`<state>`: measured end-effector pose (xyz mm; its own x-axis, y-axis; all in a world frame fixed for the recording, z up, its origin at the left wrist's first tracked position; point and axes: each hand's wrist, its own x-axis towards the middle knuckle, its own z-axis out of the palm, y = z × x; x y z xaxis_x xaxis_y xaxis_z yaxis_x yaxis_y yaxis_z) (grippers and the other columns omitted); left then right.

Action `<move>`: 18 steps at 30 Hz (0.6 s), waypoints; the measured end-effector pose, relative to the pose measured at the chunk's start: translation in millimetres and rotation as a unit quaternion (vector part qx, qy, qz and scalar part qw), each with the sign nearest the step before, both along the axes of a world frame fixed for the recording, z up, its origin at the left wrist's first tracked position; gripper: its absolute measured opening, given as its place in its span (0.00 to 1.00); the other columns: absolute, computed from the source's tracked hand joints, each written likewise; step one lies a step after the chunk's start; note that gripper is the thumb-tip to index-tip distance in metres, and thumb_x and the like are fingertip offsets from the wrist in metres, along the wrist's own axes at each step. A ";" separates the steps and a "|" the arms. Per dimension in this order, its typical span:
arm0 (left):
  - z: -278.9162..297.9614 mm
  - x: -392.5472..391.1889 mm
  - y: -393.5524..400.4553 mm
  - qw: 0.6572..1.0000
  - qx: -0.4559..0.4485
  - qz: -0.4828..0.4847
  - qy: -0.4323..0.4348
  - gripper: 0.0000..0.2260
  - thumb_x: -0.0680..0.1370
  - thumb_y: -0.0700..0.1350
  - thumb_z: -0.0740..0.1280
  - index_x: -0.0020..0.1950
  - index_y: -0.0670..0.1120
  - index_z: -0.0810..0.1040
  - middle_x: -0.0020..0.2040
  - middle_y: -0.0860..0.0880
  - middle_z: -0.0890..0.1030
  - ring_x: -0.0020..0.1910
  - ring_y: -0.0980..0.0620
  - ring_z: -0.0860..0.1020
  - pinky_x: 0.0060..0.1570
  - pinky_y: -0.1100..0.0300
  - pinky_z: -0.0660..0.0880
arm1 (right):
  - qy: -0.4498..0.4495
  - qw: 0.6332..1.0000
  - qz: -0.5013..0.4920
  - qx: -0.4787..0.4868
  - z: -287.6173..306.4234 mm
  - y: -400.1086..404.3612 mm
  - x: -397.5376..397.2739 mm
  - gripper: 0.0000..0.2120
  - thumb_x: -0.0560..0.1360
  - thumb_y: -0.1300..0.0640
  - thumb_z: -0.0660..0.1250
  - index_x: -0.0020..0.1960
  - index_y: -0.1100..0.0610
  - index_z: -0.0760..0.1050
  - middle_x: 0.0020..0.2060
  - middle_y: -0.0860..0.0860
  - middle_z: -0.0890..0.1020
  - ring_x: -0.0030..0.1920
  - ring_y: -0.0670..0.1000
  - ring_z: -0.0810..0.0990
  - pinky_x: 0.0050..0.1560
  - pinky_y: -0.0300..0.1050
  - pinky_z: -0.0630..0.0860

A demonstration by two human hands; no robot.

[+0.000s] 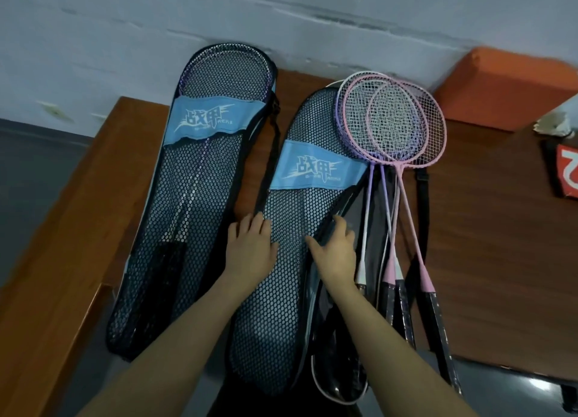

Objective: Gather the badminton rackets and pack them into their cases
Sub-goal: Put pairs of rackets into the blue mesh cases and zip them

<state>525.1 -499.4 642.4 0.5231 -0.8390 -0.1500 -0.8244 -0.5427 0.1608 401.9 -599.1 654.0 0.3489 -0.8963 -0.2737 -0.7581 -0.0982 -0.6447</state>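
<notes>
Two black mesh cases with blue printed bands lie on the wooden table (500, 228). The left case (175, 228) holds rackets inside. The left hand (250, 244) rests flat, fingers straight, on the right case (281, 291). The right hand (334, 247) curls its fingers round that case's open edge. Just beyond those fingers lie the loose pink and purple rackets (394, 128), heads overlapping.

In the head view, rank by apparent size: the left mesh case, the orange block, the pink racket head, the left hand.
1. left mesh case
2. orange block
3. pink racket head
4. left hand

Nearness inflates the hand; it is still smallest.
</notes>
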 end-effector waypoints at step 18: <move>14.3 -28.4 -22.2 0.980 -0.172 0.022 0.101 0.24 0.75 0.56 0.57 0.60 0.40 0.75 0.57 0.40 0.77 0.53 0.41 0.76 0.52 0.48 0.71 | -0.224 0.970 0.065 -0.071 70.1 -19.4 -49.0 0.19 0.76 0.69 0.61 0.64 0.55 0.70 0.58 0.45 0.75 0.60 0.41 0.73 0.62 0.31 0.67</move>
<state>496.7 -521.6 656.8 0.5483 -0.8356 0.0338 -0.7345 -0.4618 0.4972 352.9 -618.5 724.1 0.5170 -0.8543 0.0537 -0.3808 -0.2857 -0.8794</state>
